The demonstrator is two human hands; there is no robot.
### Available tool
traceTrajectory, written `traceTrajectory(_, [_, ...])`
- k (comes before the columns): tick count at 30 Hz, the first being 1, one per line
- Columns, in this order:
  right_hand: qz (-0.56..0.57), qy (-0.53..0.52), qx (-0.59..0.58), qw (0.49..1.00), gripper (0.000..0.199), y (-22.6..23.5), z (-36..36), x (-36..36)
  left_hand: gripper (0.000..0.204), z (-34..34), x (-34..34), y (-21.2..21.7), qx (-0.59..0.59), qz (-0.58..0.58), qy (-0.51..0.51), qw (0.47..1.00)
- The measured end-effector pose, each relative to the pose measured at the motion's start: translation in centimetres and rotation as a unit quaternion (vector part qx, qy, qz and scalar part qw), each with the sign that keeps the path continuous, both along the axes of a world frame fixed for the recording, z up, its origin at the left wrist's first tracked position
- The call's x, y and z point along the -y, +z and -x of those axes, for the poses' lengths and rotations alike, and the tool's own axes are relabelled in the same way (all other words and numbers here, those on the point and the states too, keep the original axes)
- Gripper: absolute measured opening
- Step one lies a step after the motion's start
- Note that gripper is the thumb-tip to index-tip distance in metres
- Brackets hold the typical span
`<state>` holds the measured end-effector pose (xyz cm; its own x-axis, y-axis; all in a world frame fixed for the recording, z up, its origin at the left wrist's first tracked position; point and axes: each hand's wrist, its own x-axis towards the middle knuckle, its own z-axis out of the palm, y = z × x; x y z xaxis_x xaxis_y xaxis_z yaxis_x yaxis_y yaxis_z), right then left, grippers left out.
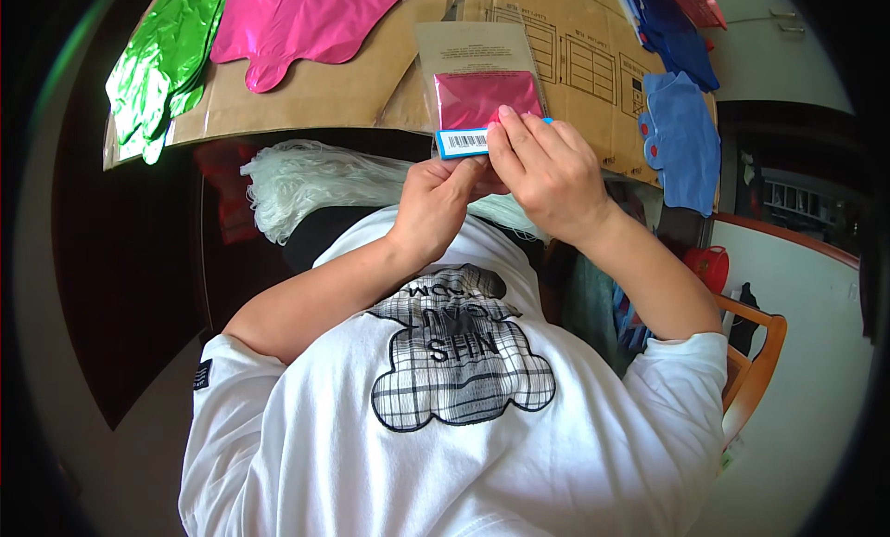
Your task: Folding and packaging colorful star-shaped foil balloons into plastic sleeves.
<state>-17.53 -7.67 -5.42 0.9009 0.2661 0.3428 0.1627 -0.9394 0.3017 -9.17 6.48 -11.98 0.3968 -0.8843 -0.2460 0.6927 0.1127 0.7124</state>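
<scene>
Packet: the flat, clear packet (484, 84) lies at the fingertips of both hands, its printed grey part reaching beyond the grip, away from the body.
Pink foil: a folded, shiny pink foil (475, 103) fills the packet's middle, just beyond the fingers.
Label: a blue-edged white label (463, 145) with a barcode runs along the packet's near edge, between the hands; its right part is covered by fingers.
Left hand: the left hand (432, 201) pinches the near edge, thumb beside the label; its other fingers are mostly hidden underneath.
Right hand: the right hand (553, 173) lays its fingers over the label's right part and the packet's front; its thumb is hidden, so how tightly it closes cannot be told.
Handling: the packet looks very light, thin and floppy, probably slick on its clear face; the foil likely creases easily.
Best hold: the labelled edge seems the firmest place, pinched from both sides, with flat fingertips rather than nails.
Cardboard: beyond the grip, brown cardboard (278, 108) carries green foil (169, 62) and a larger pink sheet (297, 22) to the left, a blue piece (683, 140) to the right.
Lap: pale stringy strands (311, 177) lie left of and below the grip.
</scene>
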Motion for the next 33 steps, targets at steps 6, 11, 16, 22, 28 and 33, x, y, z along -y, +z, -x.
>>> traceTrajectory(6, [-0.009,0.034,-0.012,0.999,0.027,0.2,0.3,0.8,0.027,0.2,-0.2,0.3,-0.016,-0.008,0.004,1.0])
traceTrajectory(11, [0.001,0.027,-0.008,1.0,0.027,0.0,-0.2,0.6,0.028,0.2,-0.1,0.2,-0.006,-0.014,-0.007,1.0])
traceTrajectory(16, [0.027,-0.008,0.008,1.0,0.03,-0.8,-0.7,-0.2,0.028,-0.2,-0.1,0.3,-0.016,-0.01,-0.003,1.0])
traceTrajectory(22, [-0.001,-0.042,0.01,0.999,0.034,-0.4,-0.9,-0.8,0.027,-0.6,-0.1,-0.4,-0.043,-0.016,0.01,0.999])
traceTrajectory(28, [-0.023,-0.062,0.013,0.998,0.036,-0.6,-1.0,-1.3,0.026,-0.9,-0.3,-0.1,-0.061,-0.04,0.012,0.997])
traceTrajectory(33, [-0.042,-0.071,-0.005,0.997,0.039,-1.0,-0.6,-1.5,0.022,-1.2,-0.2,0.2,-0.065,-0.046,0.041,0.996])
